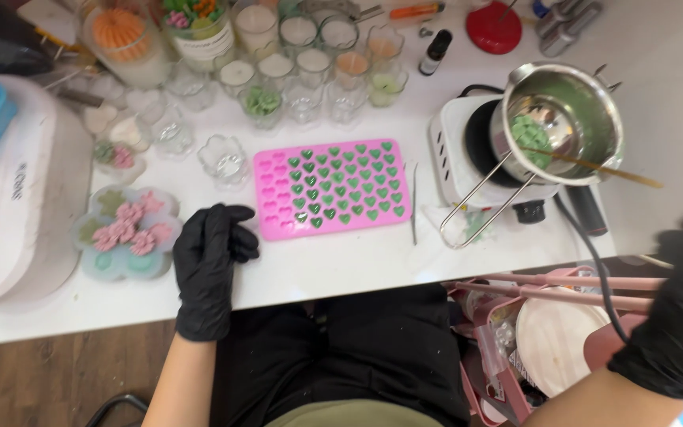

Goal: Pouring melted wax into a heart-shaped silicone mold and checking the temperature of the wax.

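The left hand (209, 265), gloved in black, is laid flat on the white worktop (341, 265) near its front edge, fingers loosely curled together and closed on nothing, the fingertips just beside the left end of the pink heart mould (332, 188). That mould is seen lying flat in the middle of the worktop, most of its small heart cavities filled with green wax, while the two or three columns at its left end are left pink and unfilled. A thin metal tool (414, 202) is placed just beside the mould's right end. The right hand (677, 304), also in a black glove, is held off the worktop's front right corner, above a pink basket (515, 332); whether its fingers are apart or closed cannot be told, since only the back of the glove is shown. Toward the right edge, a steel melting pot (567, 119) is set on a white hot plate (456, 146), green wax is seen inside it, and a wooden stick (602, 166) is rested across its rim, pointing right. At the left end, a clear flower-shaped tray (124, 233) with pink wax flowers is found just beside the left hand. Along the back edge, rows of small glass cups (302, 71) are lined up, some filled with white, green or peach wax.
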